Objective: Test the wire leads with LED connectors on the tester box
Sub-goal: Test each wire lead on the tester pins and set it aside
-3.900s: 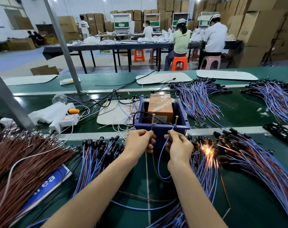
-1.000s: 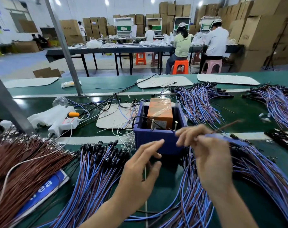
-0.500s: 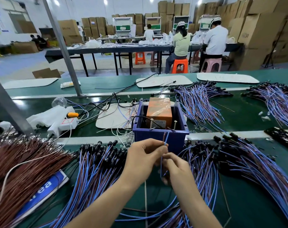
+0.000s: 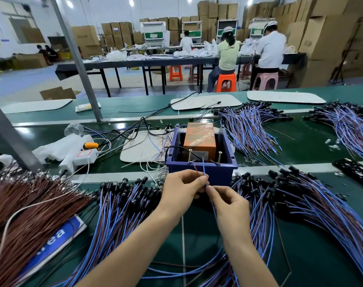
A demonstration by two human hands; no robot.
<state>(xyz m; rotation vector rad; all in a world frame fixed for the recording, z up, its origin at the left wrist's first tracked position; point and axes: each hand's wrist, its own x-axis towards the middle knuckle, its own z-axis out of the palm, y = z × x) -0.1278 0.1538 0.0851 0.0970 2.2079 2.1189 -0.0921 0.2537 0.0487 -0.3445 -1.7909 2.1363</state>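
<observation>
Toward the near edge of the green bench (image 4: 321,262), both forearms reach in from below and meet around mid-width. The left hand (image 4: 182,189) has its fingers curled, thumb and forefinger pinching one wire lead (image 4: 204,167). The lead's brown and blue ends stick up above the fingertips, in front of the near wall of the tester box (image 4: 222,175). The right hand (image 4: 228,204) sits just beside it, touching at the fingertips. Its fingers are also curled and pinch the blue strand a little lower, and the strand trails down past the wrist toward the near edge. A heap of blue-and-brown leads (image 4: 118,208) with black connector caps fans out to the left of the hands, and a larger heap (image 4: 300,204) lies to their right. Near the left edge lies a mass of brown wires (image 4: 27,204) over a blue-and-white card (image 4: 52,243). The tester box is a dark blue bin at the middle of the bench, with an orange unit (image 4: 199,139) inside it. Two upright metal posts (image 4: 190,155) stand at its near side, and the wire ends are not touching them. Left of the box are a white pad (image 4: 143,148) and a white power strip (image 4: 83,157). More lead bundles (image 4: 249,127) lie toward the far edge on the right. Beyond the bench, seated workers (image 4: 228,52) face a long table before stacked cartons.
</observation>
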